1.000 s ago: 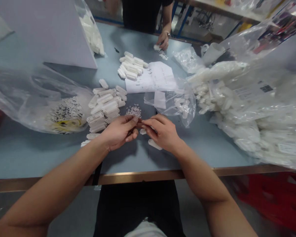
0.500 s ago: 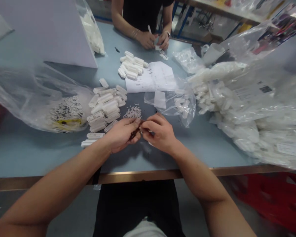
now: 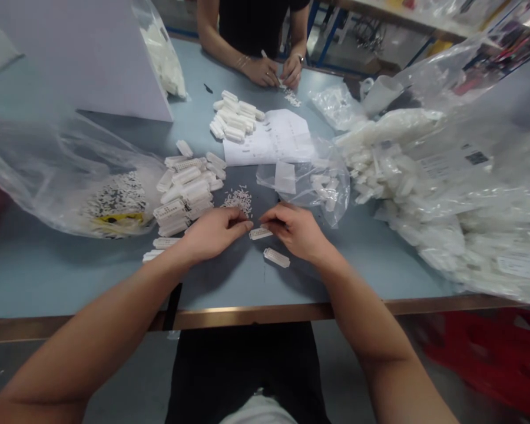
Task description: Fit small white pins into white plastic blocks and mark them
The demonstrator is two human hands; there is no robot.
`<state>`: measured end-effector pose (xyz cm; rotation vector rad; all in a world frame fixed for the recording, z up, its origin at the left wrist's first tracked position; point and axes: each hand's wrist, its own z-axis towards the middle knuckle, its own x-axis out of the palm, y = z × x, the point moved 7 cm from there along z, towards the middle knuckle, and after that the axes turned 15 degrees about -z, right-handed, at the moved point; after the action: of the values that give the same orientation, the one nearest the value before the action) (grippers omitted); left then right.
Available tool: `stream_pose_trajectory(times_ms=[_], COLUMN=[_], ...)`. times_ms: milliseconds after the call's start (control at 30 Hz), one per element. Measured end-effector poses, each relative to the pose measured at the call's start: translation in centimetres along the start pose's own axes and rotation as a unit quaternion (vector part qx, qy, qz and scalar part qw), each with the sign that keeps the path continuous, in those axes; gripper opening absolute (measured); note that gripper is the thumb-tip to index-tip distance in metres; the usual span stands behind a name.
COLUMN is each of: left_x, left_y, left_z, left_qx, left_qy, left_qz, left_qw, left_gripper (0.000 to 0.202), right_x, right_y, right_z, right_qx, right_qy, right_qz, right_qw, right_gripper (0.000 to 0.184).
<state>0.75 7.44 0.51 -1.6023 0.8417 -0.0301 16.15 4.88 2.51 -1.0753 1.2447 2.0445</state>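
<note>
Your left fingers (image 3: pixel 241 220) and right fingers (image 3: pixel 274 215) are loosely curled with a small gap between them, holding nothing visible. Two loose white connectors lie on the worktop (image 3: pixel 229 288): one connector (image 3: pixel 260 234) just below your right fingertips, another connector (image 3: pixel 276 257) nearer the front edge, with open room beyond. A heap of tiny white pieces (image 3: pixel 237 200) lies just ahead, and a pile of connectors (image 3: pixel 183 197) lies left.

the left hand (image 3: pixel 214 234) and right hand (image 3: pixel 297 231) sit just either side of a white plastic connector (image 3: pixel 260 234) on the blue-grey desk (image 3: pixel 115 282), a second connector (image 3: pixel 276 257) just below.
</note>
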Motion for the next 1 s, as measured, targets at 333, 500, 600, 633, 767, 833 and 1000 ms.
stream_pose_trajectory(times_ms=[333, 500, 600, 633, 767, 833, 1000], left_x=[0.3, 0.3, 0.6, 0.9, 1.9, 2.1, 1.9], left_y=[0.8, 0.6, 1.1, 1.4, 1.9, 1.9, 1.7], left_z=[0.0, -0.4, -0.6, -0.6, -0.5, -0.4, -0.4], left_qx=[-0.029, -0.029, -0.053, -0.062, -0.087, -0.091, -0.09], left_qy=[-0.001, -0.015, -0.021, -0.014, 0.019, 0.022, 0.006], left_qz=[-0.057, -0.126, -0.192, -0.222, -0.333, -0.363, -0.363], left_qw=[0.998, 0.991, 0.98, 0.973, 0.939, 0.927, 0.927], left_gripper=[0.039, 0.043, 0.043, 0.041, 0.029, 0.024, 0.024], right_x=[-0.3, -0.4, -0.5, -0.5, -0.5, -0.5, -0.7], right_y=[0.3, 0.2, 0.5, 0.6, 1.0, 1.2, 1.3], right_z=[-0.2, -0.1, -0.1, -0.1, -0.2, -0.3, -0.4], right_qx=[-0.027, -0.005, -0.012, -0.015, -0.024, -0.03, -0.015], right_qy=[-0.044, -0.07, -0.085, -0.089, -0.098, -0.097, -0.096], right_qz=[-0.017, 0.011, 0.018, 0.017, 0.003, -0.007, -0.033], right_qw=[0.999, 0.997, 0.996, 0.996, 0.995, 0.995, 0.995], right_gripper=[0.019, 0.013, 0.011, 0.01, 0.011, 0.011, 0.01])
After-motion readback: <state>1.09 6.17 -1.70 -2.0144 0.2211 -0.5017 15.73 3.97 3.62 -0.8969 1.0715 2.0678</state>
